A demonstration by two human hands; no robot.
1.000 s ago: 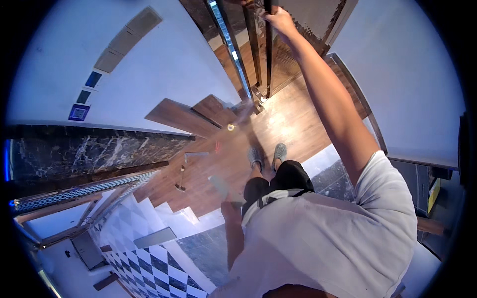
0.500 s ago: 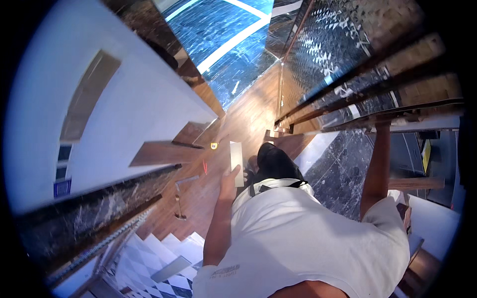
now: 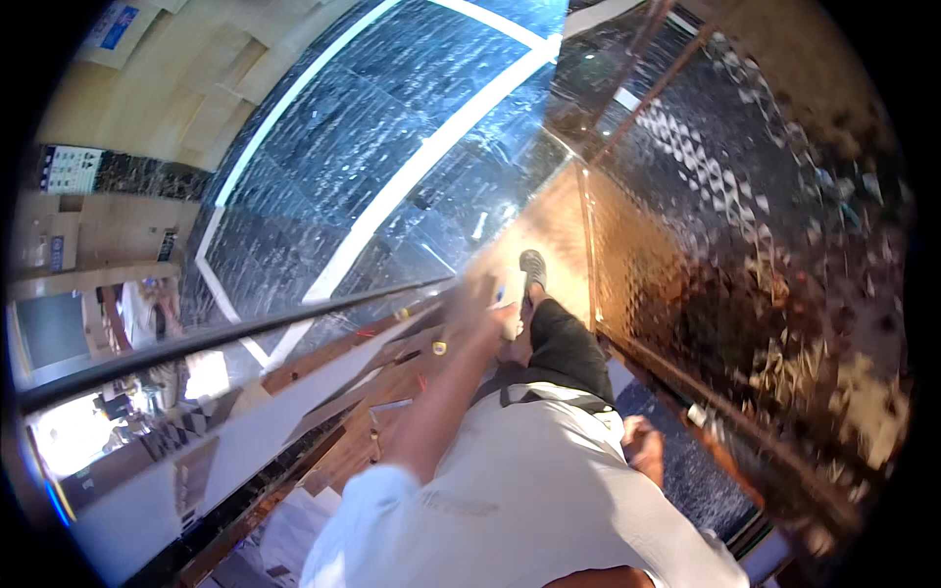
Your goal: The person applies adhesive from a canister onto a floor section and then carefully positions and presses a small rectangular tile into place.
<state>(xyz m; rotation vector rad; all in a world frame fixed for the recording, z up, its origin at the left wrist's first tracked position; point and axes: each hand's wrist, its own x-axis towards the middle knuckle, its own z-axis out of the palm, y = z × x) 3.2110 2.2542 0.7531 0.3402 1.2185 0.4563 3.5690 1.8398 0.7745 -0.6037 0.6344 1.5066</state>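
Note:
My left hand (image 3: pixel 498 318) is out ahead at middle thigh level, blurred, holding a pale rectangular piece (image 3: pixel 516 294) that is partly hidden. Beside my right hip, my right hand (image 3: pixel 642 446) has curled fingers; their contents cannot be made out. To that side stands a glossy, patterned reflective panel (image 3: pixel 755 294) with a brown metal edge (image 3: pixel 590 245). One gray shoe (image 3: pixel 532 265) is on the wooden floor (image 3: pixel 559 216). A small yellow object (image 3: pixel 438 348) lies lower left of the pale piece.
Dark blue marbled slabs (image 3: pixel 392 157) with white bands fill the upper left. A long dark rail (image 3: pixel 196 348) crosses the left side, with reflections beyond it. A narrow wooden passage runs between this side and the patterned panel.
The view has swung and moved forward between the panels. My right hand has come off the upright edge and down beside my hip. My left hand has moved forward with the pale piece.

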